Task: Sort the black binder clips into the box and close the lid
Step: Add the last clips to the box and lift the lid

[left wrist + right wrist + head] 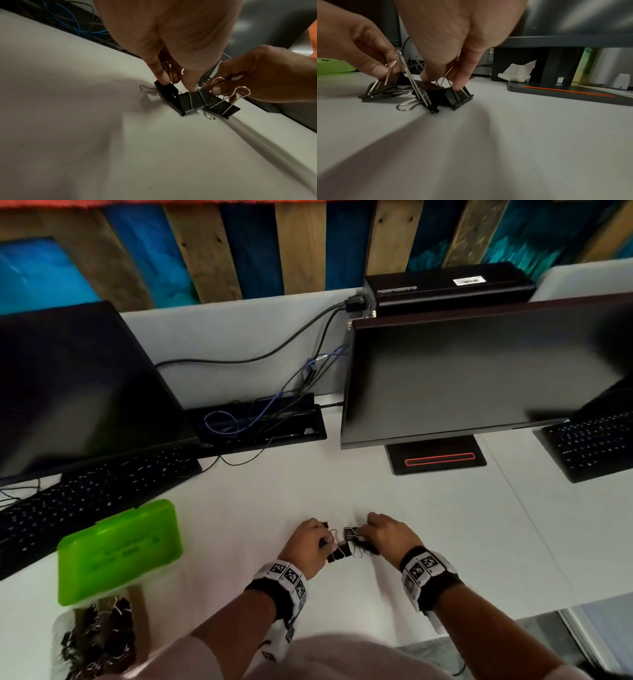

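Observation:
Several black binder clips [339,553] with silver wire handles lie bunched on the white desk [428,542]. My left hand [325,540] reaches in from the left, and its thumb and fingers pinch a clip [169,90] at that end of the bunch. From the right, my right hand [359,534] pinches the wire handles of another clip [435,93], with a further clip [459,96] under its fingertips. The box stands open at the near left: a green lid [120,549] tilted up and a clear base [56,628] holding several black clips.
Two dark monitors [479,378] and two black keyboards [85,501] stand behind the hands. A tray of tangled cables [253,422] sits between the monitors. A crumpled white tissue [518,73] lies by the right monitor's stand. The desk's front edge [513,611] is near my right wrist.

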The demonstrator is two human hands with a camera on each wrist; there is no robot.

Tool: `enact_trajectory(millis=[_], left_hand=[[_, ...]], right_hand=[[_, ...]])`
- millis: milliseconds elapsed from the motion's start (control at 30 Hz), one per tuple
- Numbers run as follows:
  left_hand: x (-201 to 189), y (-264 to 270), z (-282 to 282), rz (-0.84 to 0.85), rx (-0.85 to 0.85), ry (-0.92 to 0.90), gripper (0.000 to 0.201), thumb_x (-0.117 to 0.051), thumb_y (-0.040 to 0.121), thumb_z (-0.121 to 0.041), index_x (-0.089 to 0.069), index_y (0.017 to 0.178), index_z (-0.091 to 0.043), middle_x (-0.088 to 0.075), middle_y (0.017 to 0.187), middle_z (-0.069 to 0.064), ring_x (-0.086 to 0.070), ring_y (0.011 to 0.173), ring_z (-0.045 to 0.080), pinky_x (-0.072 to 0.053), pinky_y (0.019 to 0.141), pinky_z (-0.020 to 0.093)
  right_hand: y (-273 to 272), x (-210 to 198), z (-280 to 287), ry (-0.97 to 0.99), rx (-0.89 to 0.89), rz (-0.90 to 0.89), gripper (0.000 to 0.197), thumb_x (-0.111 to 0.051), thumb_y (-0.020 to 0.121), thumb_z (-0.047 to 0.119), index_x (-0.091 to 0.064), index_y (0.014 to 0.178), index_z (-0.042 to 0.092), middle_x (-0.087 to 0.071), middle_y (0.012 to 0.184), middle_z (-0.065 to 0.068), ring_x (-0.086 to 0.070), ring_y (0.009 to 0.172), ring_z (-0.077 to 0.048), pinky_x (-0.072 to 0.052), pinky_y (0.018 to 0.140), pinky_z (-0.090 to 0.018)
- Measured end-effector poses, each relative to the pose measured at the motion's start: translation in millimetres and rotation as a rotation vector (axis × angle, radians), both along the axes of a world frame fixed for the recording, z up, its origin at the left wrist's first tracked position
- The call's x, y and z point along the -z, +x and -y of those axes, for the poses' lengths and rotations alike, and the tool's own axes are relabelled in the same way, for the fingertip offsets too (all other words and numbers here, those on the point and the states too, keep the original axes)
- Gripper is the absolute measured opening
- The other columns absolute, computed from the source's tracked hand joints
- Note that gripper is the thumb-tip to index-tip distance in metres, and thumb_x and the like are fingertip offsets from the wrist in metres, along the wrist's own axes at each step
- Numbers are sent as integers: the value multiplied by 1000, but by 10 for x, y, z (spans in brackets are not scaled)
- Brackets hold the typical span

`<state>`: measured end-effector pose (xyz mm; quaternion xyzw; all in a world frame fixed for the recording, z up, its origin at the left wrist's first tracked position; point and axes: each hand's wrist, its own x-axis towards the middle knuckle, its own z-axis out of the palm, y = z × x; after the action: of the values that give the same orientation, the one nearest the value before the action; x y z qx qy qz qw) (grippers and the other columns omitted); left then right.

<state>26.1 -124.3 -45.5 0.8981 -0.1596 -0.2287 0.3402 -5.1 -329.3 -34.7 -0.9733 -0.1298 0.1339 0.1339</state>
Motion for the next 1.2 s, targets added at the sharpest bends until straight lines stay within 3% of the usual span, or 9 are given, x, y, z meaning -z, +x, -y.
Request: enact_trajectory(millis=[133, 300, 500, 633, 700, 767, 867, 1000, 1200], left_hand=[[-86, -59, -253, 4, -62, -5, 7, -66, 82, -15, -71, 82, -11, -60, 96, 4, -58, 88, 16, -43, 85, 18], [-297, -117, -628, 50, -168, -41, 5, -67, 80, -12, -72, 80, -11, -62, 93, 3, -56, 79, 12, -34, 70, 2], [-627, -329, -1389, 173, -371, -55, 7, -65, 80, -12, -71, 81, -8, -66, 95, 4, -54, 81, 5, -36, 78, 8], [-729, -615, -2026, 256, -534, -2, 3, -69, 74, -9, -72, 76, -10, -69, 88, 6, -59, 77, 10, -38, 78, 7], [-701, -777, -2310, 215, -608, 2, 2, -70, 74, -11, -71, 76, -10, -68, 89, 6, -61, 78, 14, -43, 78, 15], [-670, -927, -2492, 181, -626, 4, 4, -68, 77, -12, -70, 77, -8, -67, 91, 8, -60, 81, 15, -39, 77, 13], [-591, -1071, -2596, 139, -611, 11, 9, -62, 81, -12, -69, 78, -6, -66, 90, 11, -57, 86, 15, -39, 79, 16], [-360, -1201, -2619, 83, -532, 54, 30, -41, 87, -28, -65, 92, -11, -63, 104, 7, -52, 105, 16, -43, 98, 31], [-356, -1286, -2631, 228, -576, 131, 22, -45, 88, -8, -62, 103, -11, -52, 120, 9, -48, 111, 21, -40, 101, 33]], right_hand=[[39, 45, -110, 131, 111, -13, 5, -68, 80, 19, -71, 83, 15, -56, 73, -10, -60, 58, -32, -51, 52, -32], [227, -42, -461, 225, 116, -2, 13, -64, 86, 15, -72, 95, 17, -62, 81, -8, -63, 70, -28, -43, 65, -24], [498, -277, -1517, 394, -13, 26, 11, -64, 86, 19, -74, 92, 17, -62, 74, -6, -61, 67, -24, -49, 65, -27], [566, -431, -2353, 509, -121, 3, 11, -65, 85, 17, -74, 91, 18, -64, 76, -5, -61, 69, -19, -48, 69, -25], [554, -474, -2710, 549, -157, -34, 13, -66, 84, 16, -75, 94, 16, -66, 79, -6, -63, 73, -19, -48, 72, -24], [512, -488, -2994, 545, -218, -66, 13, -66, 84, 15, -74, 94, 15, -67, 83, -6, -62, 76, -19, -45, 73, -23], [442, -484, -3275, 492, -304, -131, 13, -66, 84, 14, -74, 95, 13, -67, 89, -5, -60, 80, -17, -38, 73, -16], [402, -453, -3457, 405, -391, -181, 14, -64, 84, 10, -73, 95, 13, -64, 87, -3, -59, 81, -17, -38, 74, -17], [312, -419, -3637, 354, -411, -249, 16, -62, 85, 11, -71, 97, 13, -56, 85, 4, -56, 82, -14, -39, 75, -17]])
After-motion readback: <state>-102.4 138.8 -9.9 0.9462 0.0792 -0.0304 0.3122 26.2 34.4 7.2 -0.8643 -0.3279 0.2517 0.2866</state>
